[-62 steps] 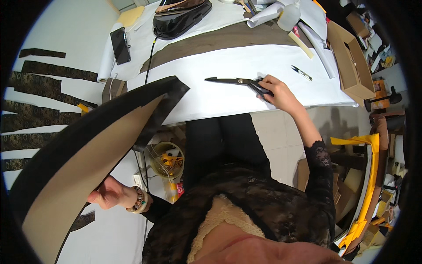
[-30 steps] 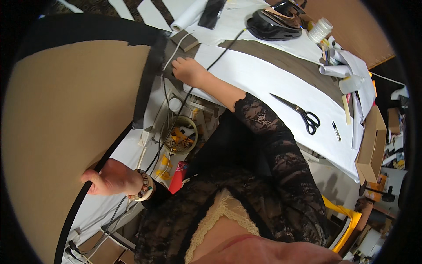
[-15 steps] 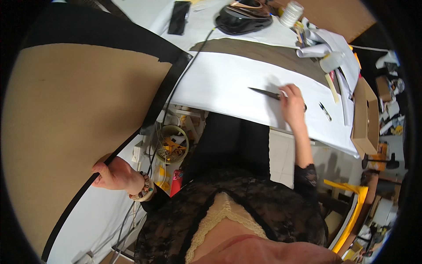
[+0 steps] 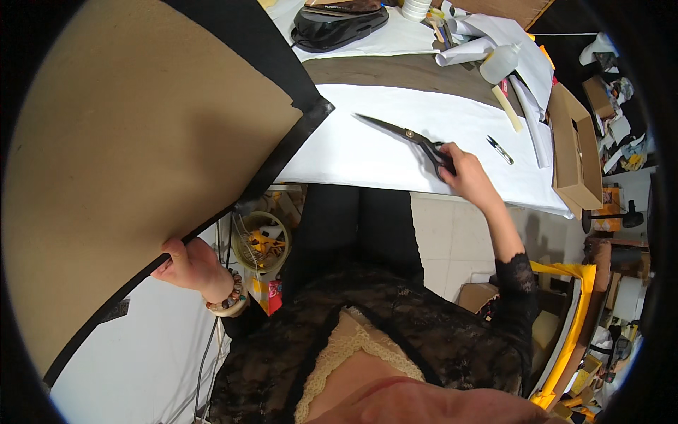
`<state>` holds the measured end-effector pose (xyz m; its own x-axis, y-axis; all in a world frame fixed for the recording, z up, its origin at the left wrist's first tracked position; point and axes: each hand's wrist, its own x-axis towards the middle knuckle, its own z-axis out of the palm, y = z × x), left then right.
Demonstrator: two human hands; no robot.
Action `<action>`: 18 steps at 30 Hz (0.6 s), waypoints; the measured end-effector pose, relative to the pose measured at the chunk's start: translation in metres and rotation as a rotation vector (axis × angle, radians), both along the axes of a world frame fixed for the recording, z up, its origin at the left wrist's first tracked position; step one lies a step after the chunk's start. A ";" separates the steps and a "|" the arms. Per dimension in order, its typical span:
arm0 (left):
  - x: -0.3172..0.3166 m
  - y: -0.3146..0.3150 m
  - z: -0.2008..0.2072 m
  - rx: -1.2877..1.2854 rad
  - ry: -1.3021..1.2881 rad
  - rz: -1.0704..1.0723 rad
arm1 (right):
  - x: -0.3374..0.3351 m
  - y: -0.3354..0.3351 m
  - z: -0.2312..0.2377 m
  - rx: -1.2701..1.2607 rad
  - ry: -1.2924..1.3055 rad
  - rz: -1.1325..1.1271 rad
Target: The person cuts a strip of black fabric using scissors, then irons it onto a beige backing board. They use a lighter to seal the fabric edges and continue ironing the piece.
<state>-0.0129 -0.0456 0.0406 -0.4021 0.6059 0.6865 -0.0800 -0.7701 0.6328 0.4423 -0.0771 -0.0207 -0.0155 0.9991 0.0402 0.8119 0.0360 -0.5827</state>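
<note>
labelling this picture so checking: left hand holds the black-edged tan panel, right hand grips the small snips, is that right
Not quite: the head view shows the right hand gripping the big black scissors, not the small snips. The left hand does hold the black-edged tan panel.

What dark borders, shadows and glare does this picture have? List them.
Head view: the fisheye rim blackens the corners; head view: a soft shadow darkens the large beige, black-bordered panel; head view: another lies beside the black metal scissors on the white sheet; head view: highlights glint on the glossy black iron.
</note>
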 end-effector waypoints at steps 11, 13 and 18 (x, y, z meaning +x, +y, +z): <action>0.012 -0.002 0.013 0.011 0.033 0.055 | -0.124 -0.062 -0.023 -0.140 1.332 -0.101; 0.008 -0.002 0.020 0.019 0.028 0.053 | -0.139 -0.062 -0.016 -0.174 1.371 -0.130; 0.000 -0.002 0.025 0.033 0.055 0.024 | -0.155 -0.049 -0.009 -0.211 1.421 -0.123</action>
<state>-0.0130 -0.0476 0.0655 -0.3770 0.5733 0.7274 -0.0273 -0.7919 0.6100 0.2875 -0.1265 -0.0293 -0.0035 0.9803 -0.1974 -0.4579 -0.1771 -0.8712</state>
